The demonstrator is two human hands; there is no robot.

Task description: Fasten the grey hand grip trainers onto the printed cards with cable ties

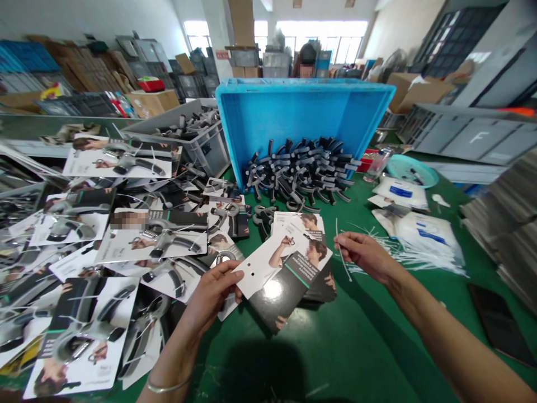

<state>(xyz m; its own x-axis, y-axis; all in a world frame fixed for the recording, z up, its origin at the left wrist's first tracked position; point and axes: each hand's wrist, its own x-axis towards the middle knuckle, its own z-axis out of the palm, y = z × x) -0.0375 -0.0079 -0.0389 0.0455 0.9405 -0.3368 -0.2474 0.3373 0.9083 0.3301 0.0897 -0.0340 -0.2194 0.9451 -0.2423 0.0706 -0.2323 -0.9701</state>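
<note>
My left hand (pixel 220 282) pinches the left edge of a printed backing card (pixel 285 280), white and black with two small holes near my fingers. The card is tilted and overlaps a stack of similar cards (pixel 323 290). To its right, my right hand (pixel 363 252) is closed on a thin white cable tie (pixel 344 263), held between thumb and fingers. Beside that hand lies a spread of loose cable ties (pixel 436 254). Left of my left hand are several cards with grey and black hand grippers strapped on, such as one hand grip strengthener (pixel 86 330).
A tipped blue crate (pixel 289 109) spills a heap of hand grippers (pixel 300 170) onto the green table (pixel 356 352). A grey bin (pixel 205 145) stands at left. Right are a turquoise tray (pixel 428 172), a dark phone (pixel 501 322) and stacked cardboard (pixel 507 218). A person (pixel 307 60) is behind the crate.
</note>
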